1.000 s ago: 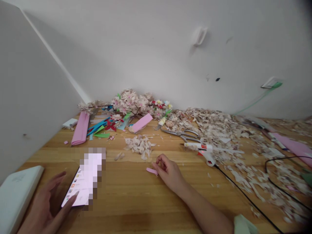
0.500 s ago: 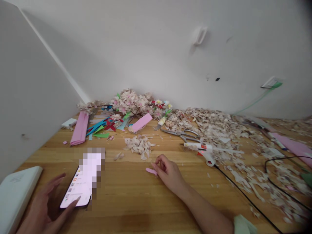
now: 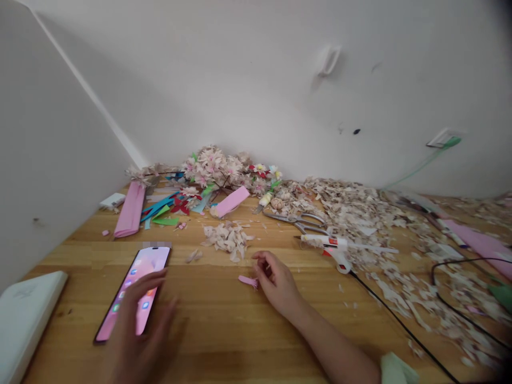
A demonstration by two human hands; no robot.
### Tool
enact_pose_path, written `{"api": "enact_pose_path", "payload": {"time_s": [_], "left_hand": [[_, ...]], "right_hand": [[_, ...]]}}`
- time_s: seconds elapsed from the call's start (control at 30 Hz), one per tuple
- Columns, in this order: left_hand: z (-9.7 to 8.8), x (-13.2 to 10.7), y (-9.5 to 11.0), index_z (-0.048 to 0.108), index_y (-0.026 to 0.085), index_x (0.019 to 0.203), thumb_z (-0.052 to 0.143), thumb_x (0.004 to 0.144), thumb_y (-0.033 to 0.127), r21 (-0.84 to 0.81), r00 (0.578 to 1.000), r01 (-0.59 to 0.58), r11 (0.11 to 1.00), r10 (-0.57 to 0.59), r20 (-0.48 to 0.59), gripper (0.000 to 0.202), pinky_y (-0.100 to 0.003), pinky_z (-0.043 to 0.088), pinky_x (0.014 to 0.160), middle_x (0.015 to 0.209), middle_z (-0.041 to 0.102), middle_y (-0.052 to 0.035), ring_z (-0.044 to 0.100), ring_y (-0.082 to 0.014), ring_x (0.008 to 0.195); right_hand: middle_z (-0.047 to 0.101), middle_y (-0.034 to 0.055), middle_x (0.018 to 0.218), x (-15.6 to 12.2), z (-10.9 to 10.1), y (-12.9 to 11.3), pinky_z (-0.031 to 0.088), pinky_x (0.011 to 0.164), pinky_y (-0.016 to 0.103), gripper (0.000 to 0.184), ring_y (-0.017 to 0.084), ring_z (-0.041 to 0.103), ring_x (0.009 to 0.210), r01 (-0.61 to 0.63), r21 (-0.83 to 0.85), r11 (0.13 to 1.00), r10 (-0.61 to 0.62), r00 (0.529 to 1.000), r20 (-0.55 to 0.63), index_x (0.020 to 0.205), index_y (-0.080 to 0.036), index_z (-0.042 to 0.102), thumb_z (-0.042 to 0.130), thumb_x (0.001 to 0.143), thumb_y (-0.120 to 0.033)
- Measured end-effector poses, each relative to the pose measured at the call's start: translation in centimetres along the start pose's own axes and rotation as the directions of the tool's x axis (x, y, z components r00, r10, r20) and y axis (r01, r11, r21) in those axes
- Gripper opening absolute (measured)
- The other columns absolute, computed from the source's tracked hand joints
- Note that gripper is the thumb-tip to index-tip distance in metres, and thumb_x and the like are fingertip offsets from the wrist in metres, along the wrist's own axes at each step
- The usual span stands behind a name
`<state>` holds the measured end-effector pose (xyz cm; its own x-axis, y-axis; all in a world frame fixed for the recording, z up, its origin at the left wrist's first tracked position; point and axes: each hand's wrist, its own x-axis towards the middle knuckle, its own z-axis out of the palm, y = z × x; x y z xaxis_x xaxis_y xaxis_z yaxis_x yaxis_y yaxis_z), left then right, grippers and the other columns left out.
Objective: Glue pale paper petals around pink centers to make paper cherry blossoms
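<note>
Wooden tabletop (image 3: 216,330): left hand (image 3: 132,349) spreads over phone (image 3: 151,261), right hand (image 3: 279,285) curls by pink strip (image 3: 246,279), grip unclear

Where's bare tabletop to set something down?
Bare wood between left hand and small pink piece, in front of petal pile. Crowded: back, with flowers and colored strips; right, with pale scraps around glue gun.

Phone screen (image 3: 150,263) pink-lavender; strip (image 3: 247,280) pink; glue gun (image 3: 320,241) white; trigger (image 3: 327,253) red; scissors (image 3: 293,219) silver.
</note>
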<state>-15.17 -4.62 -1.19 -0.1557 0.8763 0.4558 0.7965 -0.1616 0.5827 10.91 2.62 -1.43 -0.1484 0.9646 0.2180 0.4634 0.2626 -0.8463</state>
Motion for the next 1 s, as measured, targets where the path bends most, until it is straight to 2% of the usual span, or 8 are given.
{"api": "enact_pose_path", "payload": {"time_s": [0.13, 0.27, 0.37, 0.47, 0.6, 0.67, 0.83, 1.0], "left_hand": [[3.6, 2.5, 5.1, 0.045, 0.026, 0.108, 0.048, 0.079, 0.019, -0.06, 0.876, -0.339, 0.939, 0.338, 0.345, 0.03, -0.038, 0.049, 0.084, 0.108, 0.058, -0.0056, 0.056, -0.0226, 0.1], [6.7, 4.6, 7.2, 0.055, 0.021, 0.097, 0.043, 0.08, 0.011, -0.078, 0.679, -0.445, 0.892, 0.393, 0.62, 0.023, -0.036, 0.047, 0.078, 0.102, 0.061, -0.006, 0.057, -0.0217, 0.092], [8.1, 5.2, 7.4, 0.06, 0.02, 0.085, 0.046, 0.08, 0.01, -0.1, 0.638, -0.468, 0.878, 0.414, 0.649, 0.018, -0.035, 0.047, 0.075, 0.091, 0.064, -0.0046, 0.058, -0.0217, 0.087], [8.5, 5.4, 7.2, 0.059, 0.019, 0.083, 0.043, 0.082, 0.011, -0.092, 0.665, -0.445, 0.891, 0.397, 0.632, 0.018, -0.034, 0.046, 0.07, 0.087, 0.064, -0.0056, 0.058, -0.0214, 0.082], [8.5, 6.1, 7.5, 0.055, 0.02, 0.083, 0.042, 0.085, 0.025, -0.259, 0.833, -0.074, 0.963, 0.203, 0.515, 0.015, -0.029, 0.045, 0.061, 0.074, 0.063, -0.0019, 0.059, -0.0171, 0.068], [8.6, 6.8, 8.0, 0.055, 0.02, 0.077, 0.051, 0.08, 0.033, -0.474, 0.863, 0.213, 0.854, 0.063, 0.501, 0.013, -0.026, 0.045, 0.059, 0.068, 0.062, 0.001, 0.06, -0.0153, 0.064], [9.1, 7.9, 9.0, 0.057, 0.017, 0.068, 0.079, 0.047, 0.041, -0.618, 0.67, 0.725, 0.306, -0.105, 0.735, 0.038, -0.025, 0.049, 0.059, 0.062, 0.068, 0.0017, 0.063, -0.0129, 0.056], [9.4, 7.4, 7.7, 0.063, 0.016, 0.068, 0.081, 0.043, 0.043, -0.539, 0.563, 0.826, 0.164, -0.207, 0.8, 0.041, -0.021, 0.05, 0.055, 0.064, 0.071, 0.0, 0.064, -0.0119, 0.058]], "right_hand": [[0.053, 0.0024, 0.077, 0.2, 0.0, 0.3, 0.038, 0.054, 0.024, 0.015, 0.017, 0.048, 0.069, -0.132, 0.306, 0.943, 0.138, 0.99, 0.002, 0.088, -0.021, 0.059, 0.054, 0.074, -0.024], [0.047, -0.0005, 0.071, 0.6, 0.0, 0.2, 0.038, 0.053, 0.024, 0.014, 0.014, 0.044, 0.062, -0.201, 0.504, 0.84, 0.205, 0.978, 0.049, 0.083, -0.021, 0.055, 0.056, 0.072, -0.03], [0.038, -0.0046, 0.062, 0.8, -0.2, 0.0, 0.035, 0.047, 0.023, 0.018, 0.011, 0.037, 0.051, -0.287, 0.67, 0.685, 0.245, 0.956, 0.158, 0.081, -0.022, 0.048, 0.056, 0.07, -0.033], [0.034, -0.0065, 0.057, 1.0, -0.7, -0.2, 0.032, 0.045, 0.021, 0.021, 0.01, 0.033, 0.048, -0.354, 0.78, 0.516, 0.258, 0.933, 0.253, 0.079, -0.022, 0.045, 0.059, 0.066, -0.032], [0.032, -0.0075, 0.056, 1.3, -1.3, 0.0, 0.028, 0.044, 0.019, 0.025, 0.008, 0.03, 0.047, -0.406, 0.852, 0.33, 0.264, 0.906, 0.33, 0.078, -0.021, 0.046, 0.065, 0.063, -0.028], [0.032, -0.0079, 0.055, 1.5, -1.4, 0.1, 0.026, 0.044, 0.018, 0.027, 0.007, 0.03, 0.047, -0.418, 0.87, 0.262, 0.264, 0.898, 0.352, 0.077, -0.02, 0.047, 0.068, 0.062, -0.027], [0.036, -0.0084, 0.053, 1.4, -1.3, 0.2, 0.026, 0.044, 0.016, 0.026, 0.005, 0.033, 0.047, -0.428, 0.881, 0.201, 0.258, 0.891, 0.374, 0.075, -0.018, 0.052, 0.073, 0.06, -0.022], [0.043, -0.0071, 0.057, 0.9, -0.9, 0.1, 0.027, 0.042, 0.017, 0.022, 0.004, 0.033, 0.045, -0.408, 0.85, 0.334, 0.247, 0.908, 0.339, 0.071, -0.017, 0.055, 0.074, 0.061, -0.02]]}}
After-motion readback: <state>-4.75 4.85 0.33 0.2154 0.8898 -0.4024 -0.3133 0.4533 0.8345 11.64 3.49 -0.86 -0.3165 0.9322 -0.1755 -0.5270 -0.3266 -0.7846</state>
